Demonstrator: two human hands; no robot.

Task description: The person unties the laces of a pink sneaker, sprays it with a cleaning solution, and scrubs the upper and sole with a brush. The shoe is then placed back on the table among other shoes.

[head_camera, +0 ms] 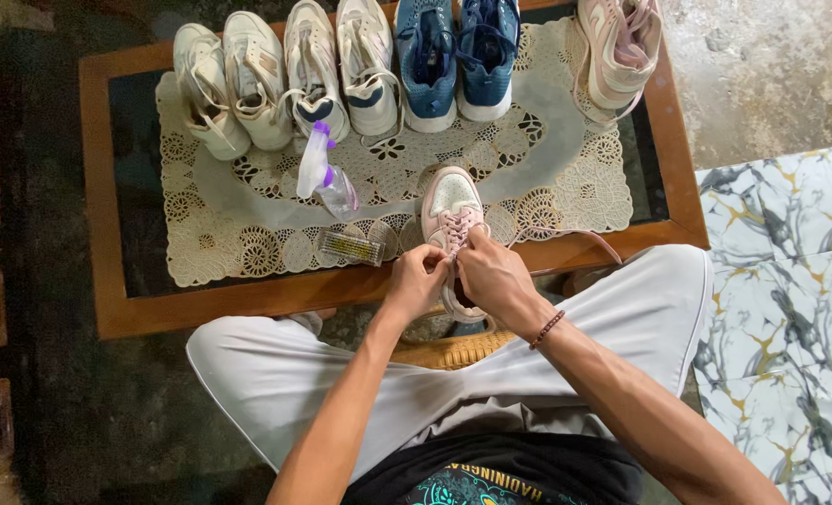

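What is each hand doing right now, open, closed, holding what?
Left hand: closed, pinching the lace of the pale pink lace-up sneaker.
Right hand: closed on the same sneaker's laces.

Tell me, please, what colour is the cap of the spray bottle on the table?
Purple; the spray bottle lies on the lace mat, clearest in the head view.

Single head-worn view, steeply downward, close over lap and low table (107, 187).

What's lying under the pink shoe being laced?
The pink shoe rests on a cream lace mat over the wooden table. Its heel overhangs the edge, hidden by both hands, left hand and right hand.
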